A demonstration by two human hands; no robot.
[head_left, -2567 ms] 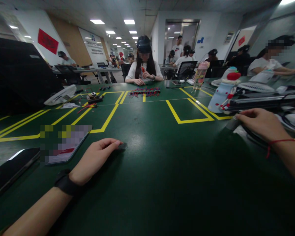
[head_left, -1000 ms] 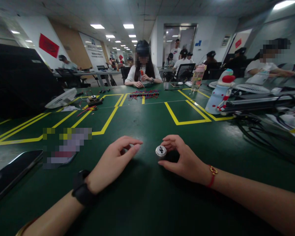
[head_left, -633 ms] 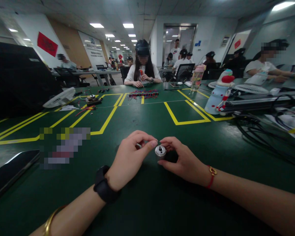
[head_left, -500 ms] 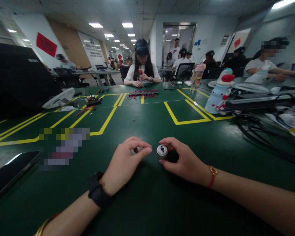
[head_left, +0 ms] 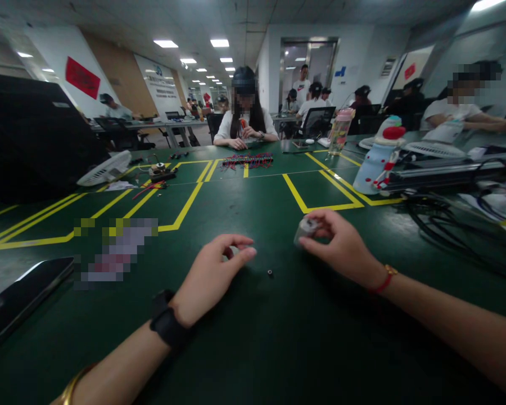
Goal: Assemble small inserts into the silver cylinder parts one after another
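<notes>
A small silver metal cylinder [head_left: 304, 230], blurred by motion, is pinched between the thumb and fingers of my right hand [head_left: 339, 239], right of centre. On the green table [head_left: 236, 349] lies a tiny dark ring-like part [head_left: 270, 273] with a pale hole in its middle. My left hand [head_left: 219, 267] rests just left of that part without touching it. Its thumb and index fingertip are slightly apart, and nothing shows between them. The other fingers of my left hand are partly hidden.
A phone-like black slab [head_left: 29, 298] lies at the left edge, beside a blurred-out item [head_left: 120, 250]. Black cables [head_left: 442, 236] and a blue bottle [head_left: 369, 169] stand at right. Across the table, a person [head_left: 244, 121] sits behind a bundle of coloured wires [head_left: 248, 161].
My right hand has moved right and away from me with the metal cylinder, now tilted. The tiny ring-like part shows on the table where the cylinder was. My left hand has hardly moved.
</notes>
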